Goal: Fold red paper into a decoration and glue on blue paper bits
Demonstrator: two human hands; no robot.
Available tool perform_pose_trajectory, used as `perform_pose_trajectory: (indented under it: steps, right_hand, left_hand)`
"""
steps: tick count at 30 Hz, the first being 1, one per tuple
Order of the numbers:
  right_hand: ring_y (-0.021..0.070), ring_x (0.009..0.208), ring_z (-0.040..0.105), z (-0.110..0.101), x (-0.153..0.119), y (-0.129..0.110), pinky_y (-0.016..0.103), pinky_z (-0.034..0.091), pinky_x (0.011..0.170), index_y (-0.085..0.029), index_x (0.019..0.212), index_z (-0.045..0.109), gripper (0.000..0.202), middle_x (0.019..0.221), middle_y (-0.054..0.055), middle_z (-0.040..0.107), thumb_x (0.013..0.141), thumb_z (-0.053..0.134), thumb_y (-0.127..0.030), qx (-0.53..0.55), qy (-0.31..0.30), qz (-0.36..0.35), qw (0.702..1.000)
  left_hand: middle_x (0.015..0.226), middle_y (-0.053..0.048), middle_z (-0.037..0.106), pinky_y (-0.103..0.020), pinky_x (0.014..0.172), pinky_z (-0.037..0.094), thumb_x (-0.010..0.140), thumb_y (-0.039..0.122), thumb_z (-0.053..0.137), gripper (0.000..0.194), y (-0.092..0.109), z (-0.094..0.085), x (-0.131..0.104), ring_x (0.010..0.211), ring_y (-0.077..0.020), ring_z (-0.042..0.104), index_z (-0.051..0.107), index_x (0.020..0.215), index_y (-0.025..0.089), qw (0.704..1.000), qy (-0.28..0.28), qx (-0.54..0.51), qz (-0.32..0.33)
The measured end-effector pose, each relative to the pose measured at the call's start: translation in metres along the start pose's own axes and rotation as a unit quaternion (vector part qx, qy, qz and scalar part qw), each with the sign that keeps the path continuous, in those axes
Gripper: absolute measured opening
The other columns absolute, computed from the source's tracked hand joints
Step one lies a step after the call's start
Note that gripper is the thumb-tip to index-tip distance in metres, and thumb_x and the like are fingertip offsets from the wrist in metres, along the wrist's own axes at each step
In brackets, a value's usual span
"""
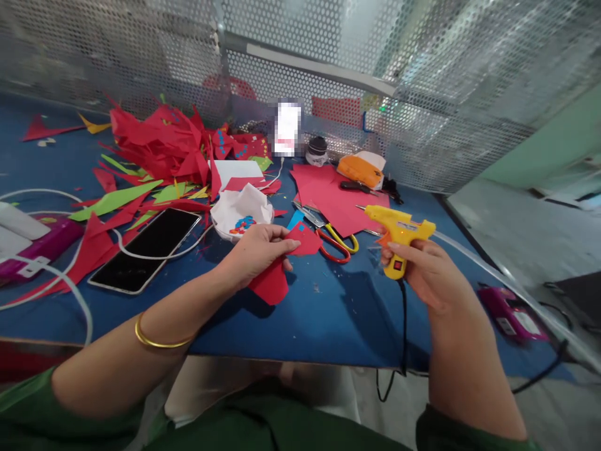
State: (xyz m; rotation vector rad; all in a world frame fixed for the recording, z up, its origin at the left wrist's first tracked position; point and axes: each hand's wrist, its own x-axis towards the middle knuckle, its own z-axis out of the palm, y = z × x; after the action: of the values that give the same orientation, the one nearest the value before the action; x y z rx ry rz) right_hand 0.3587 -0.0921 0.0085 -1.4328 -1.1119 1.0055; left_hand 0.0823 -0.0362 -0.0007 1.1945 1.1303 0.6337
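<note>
One red cutout (307, 244) is pinched between the thumb and fingers of the left hand (263, 252), held just over the blue table (305, 332) near its front edge. Part of it shows beyond the thumb, with a small blue square (301, 228) on it, and part hangs below the hand. Across from it, the right hand (432, 275) is wrapped around the handle of a yellow glue gun (394, 227). The nozzle (360, 207) points away and to the left, well apart from the cutout, and a black cord (404, 326) drops from the handle.

Between the two, slightly farther back, lie scissors (327, 230) with one red and one yellow handle. Just behind the left hand sits a bowl (226, 234) lined with white paper (241, 202), holding blue and orange-red bits (244, 224). Red sheets (328, 194) lie beyond the scissors. Off to the left, a phone (148, 247) lies dark under a white cable (145, 256), next to a tangled heap of red scraps (159, 144).
</note>
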Motion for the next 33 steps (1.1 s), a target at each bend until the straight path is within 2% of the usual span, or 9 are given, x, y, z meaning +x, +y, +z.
perform_pose_trajectory:
  steps: [5, 9, 15, 19, 22, 27, 28, 31, 33]
  right_hand:
    - [0.0196, 0.069, 0.067, -0.034, -0.004, 0.017, 0.034, 0.053, 0.063, -0.015, 0.092, 0.069, 0.044, 0.084, 0.008, 0.073, 0.060, 0.081, -0.044, -0.087, 0.105, 0.004, 0.991]
    - [0.0229, 0.076, 0.070, -0.043, -0.002, 0.032, 0.035, 0.054, 0.063, -0.013, 0.109, 0.066, 0.057, 0.100, 0.014, 0.075, 0.063, 0.074, -0.047, -0.168, 0.147, 0.006, 0.975]
    - [0.0246, 0.075, 0.070, -0.043, 0.001, 0.040, 0.034, 0.052, 0.062, -0.011, 0.116, 0.066, 0.059, 0.099, 0.014, 0.076, 0.064, 0.073, -0.038, -0.301, 0.187, 0.032, 0.935]
    - [0.0325, 0.095, 0.070, -0.036, 0.000, 0.038, 0.041, 0.051, 0.077, -0.009, 0.127, 0.061, 0.058, 0.101, 0.018, 0.076, 0.076, 0.065, -0.038, -0.407, 0.236, 0.040, 0.881]
    - [0.0345, 0.107, 0.066, -0.030, -0.002, 0.036, 0.043, 0.048, 0.086, -0.010, 0.127, 0.061, 0.051, 0.108, 0.019, 0.075, 0.083, 0.058, -0.037, -0.464, 0.239, 0.032, 0.853]
    - [0.0365, 0.101, 0.067, -0.023, -0.016, 0.028, 0.043, 0.047, 0.078, -0.010, 0.123, 0.062, 0.050, 0.111, 0.022, 0.073, 0.087, 0.056, -0.044, -0.515, 0.230, 0.031, 0.825]
    - [0.0375, 0.100, 0.067, -0.022, -0.021, 0.025, 0.044, 0.047, 0.076, -0.009, 0.123, 0.062, 0.050, 0.112, 0.023, 0.071, 0.088, 0.055, -0.044, -0.526, 0.240, 0.024, 0.815]
    - [0.0354, 0.098, 0.067, -0.015, -0.031, 0.015, 0.042, 0.047, 0.075, -0.014, 0.122, 0.064, 0.042, 0.108, 0.019, 0.071, 0.094, 0.051, -0.042, -0.557, 0.299, -0.090, 0.770]
    - [0.0324, 0.097, 0.068, -0.003, -0.033, 0.007, 0.041, 0.047, 0.078, -0.018, 0.118, 0.066, 0.037, 0.106, 0.016, 0.072, 0.096, 0.051, -0.042, -0.531, 0.264, -0.171, 0.787]
  left_hand:
    - [0.056, -0.002, 0.067, -0.022, 0.045, 0.042, 0.085, 0.034, 0.066, 0.016, -0.001, 0.000, -0.002, 0.041, -0.0110, 0.056, 0.063, 0.083, 0.019, 0.999, -0.030, 0.036, 0.005]
    - [0.056, -0.002, 0.067, -0.021, 0.046, 0.041, 0.085, 0.037, 0.066, 0.019, -0.001, 0.002, -0.005, 0.043, -0.0104, 0.056, 0.066, 0.085, 0.018, 0.996, -0.026, 0.069, 0.040]
    - [0.055, -0.002, 0.067, -0.021, 0.046, 0.040, 0.083, 0.038, 0.068, 0.021, -0.002, 0.002, -0.006, 0.044, -0.0107, 0.056, 0.068, 0.087, 0.017, 0.994, -0.023, 0.090, 0.063]
    - [0.057, -0.003, 0.067, -0.021, 0.044, 0.038, 0.084, 0.037, 0.066, 0.018, -0.002, 0.001, -0.006, 0.041, -0.0094, 0.053, 0.067, 0.086, 0.019, 0.994, -0.041, 0.087, 0.055]
    - [0.056, -0.002, 0.067, -0.021, 0.043, 0.036, 0.085, 0.035, 0.064, 0.016, -0.001, 0.003, -0.007, 0.039, -0.0082, 0.051, 0.066, 0.086, 0.019, 0.994, -0.050, 0.086, 0.049]
    - [0.054, 0.000, 0.063, -0.021, 0.045, 0.038, 0.082, 0.032, 0.068, 0.013, 0.002, 0.003, -0.012, 0.045, -0.0101, 0.057, 0.066, 0.081, 0.019, 0.994, -0.063, 0.060, 0.062]
    - [0.054, 0.000, 0.063, -0.021, 0.045, 0.038, 0.082, 0.032, 0.069, 0.013, 0.004, 0.001, -0.015, 0.045, -0.0100, 0.056, 0.066, 0.082, 0.019, 0.995, -0.061, 0.047, 0.063]
    - [0.054, 0.001, 0.063, -0.020, 0.048, 0.042, 0.082, 0.028, 0.069, 0.011, 0.016, -0.016, -0.026, 0.045, -0.0089, 0.056, 0.064, 0.082, 0.018, 0.997, -0.017, -0.028, 0.070]
    - [0.054, 0.002, 0.064, -0.020, 0.050, 0.045, 0.081, 0.024, 0.069, 0.009, 0.025, -0.034, -0.032, 0.047, -0.0092, 0.057, 0.064, 0.081, 0.017, 0.991, 0.032, -0.078, 0.109]
